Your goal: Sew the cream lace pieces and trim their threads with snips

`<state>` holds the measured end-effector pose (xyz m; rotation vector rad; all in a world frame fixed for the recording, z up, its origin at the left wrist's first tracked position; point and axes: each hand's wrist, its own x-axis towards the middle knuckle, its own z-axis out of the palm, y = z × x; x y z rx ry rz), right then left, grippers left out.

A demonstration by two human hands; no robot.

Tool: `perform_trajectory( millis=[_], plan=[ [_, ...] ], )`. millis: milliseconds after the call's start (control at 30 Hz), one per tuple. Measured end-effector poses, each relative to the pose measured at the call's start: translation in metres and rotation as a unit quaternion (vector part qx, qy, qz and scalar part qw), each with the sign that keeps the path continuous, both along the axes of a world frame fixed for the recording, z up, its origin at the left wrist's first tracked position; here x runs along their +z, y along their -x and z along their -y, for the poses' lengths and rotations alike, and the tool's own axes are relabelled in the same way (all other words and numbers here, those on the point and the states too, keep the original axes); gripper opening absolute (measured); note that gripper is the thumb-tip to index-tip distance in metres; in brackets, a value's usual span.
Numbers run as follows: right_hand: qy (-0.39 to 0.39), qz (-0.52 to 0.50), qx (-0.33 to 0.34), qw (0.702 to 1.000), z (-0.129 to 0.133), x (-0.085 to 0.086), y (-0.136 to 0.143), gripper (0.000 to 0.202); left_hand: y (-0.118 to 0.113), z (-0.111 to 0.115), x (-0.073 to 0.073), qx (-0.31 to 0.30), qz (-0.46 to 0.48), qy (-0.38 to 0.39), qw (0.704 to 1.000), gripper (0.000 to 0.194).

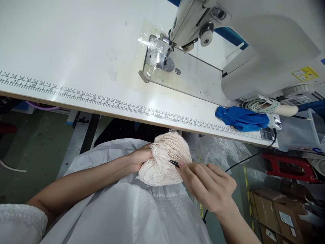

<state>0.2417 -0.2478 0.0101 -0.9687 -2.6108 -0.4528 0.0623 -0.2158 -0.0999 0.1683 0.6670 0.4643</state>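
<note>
A cream, gathered piece of fabric (166, 159) with a lacy edge is held over my lap, just below the table's front edge. My left hand (142, 156) holds it from the left, and the cloth covers my fingers. From the right, my right hand (207, 183) pinches a slim black pointed tool (174, 163), perhaps tweezers. Its tip points left and rests against or just above the gathers. Most of the tool is hidden in my fingers, so its exact kind cannot be made out.
A white sewing machine (269, 44) stands on the white table (83, 44), which has a printed ruler along its front. Blue cloth (242, 118) and coiled cord (261, 104) lie at the right. A black cable (250, 157) hangs down near a red stool (289, 166) and cardboard boxes (269, 210).
</note>
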Motion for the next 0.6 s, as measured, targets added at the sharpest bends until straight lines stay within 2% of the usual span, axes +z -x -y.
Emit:
perform_trajectory(
  millis=[167, 300, 600],
  plan=[
    [0.015, 0.021, -0.025, 0.999, 0.003, 0.007, -0.008, 0.022, 0.001, 0.0, -0.005, 0.011, -0.002, -0.009, 1.0, 0.035],
    [0.022, 0.028, -0.019, 0.999, 0.005, 0.003, -0.007, 0.02, -0.001, 0.001, -0.008, -0.01, 0.022, -0.002, 1.0, 0.031],
    [0.041, 0.021, -0.009, 0.999, 0.003, -0.003, -0.002, 0.017, -0.002, 0.002, -0.001, -0.018, 0.034, 0.003, 0.999, 0.027]
  ],
)
